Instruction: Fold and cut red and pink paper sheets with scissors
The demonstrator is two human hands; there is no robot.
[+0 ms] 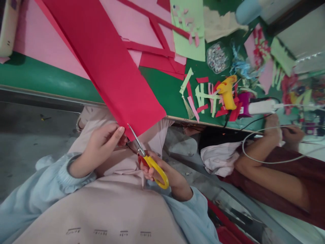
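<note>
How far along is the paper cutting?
Small paper strips already look cut on the table. The left hand pinches the edge of the red sheet, with scissors in the right hand at its lower corner. That sheet, mostly whole, seems left to cut.

One pair of scissors (142, 151) and one glue gun (229, 93) show.

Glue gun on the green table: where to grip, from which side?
Grip the yellow glue gun by its handle, coming from the near table edge: the handle points that way, looks thick enough to wrap, and the nozzle aims left, away from the grip.
</note>
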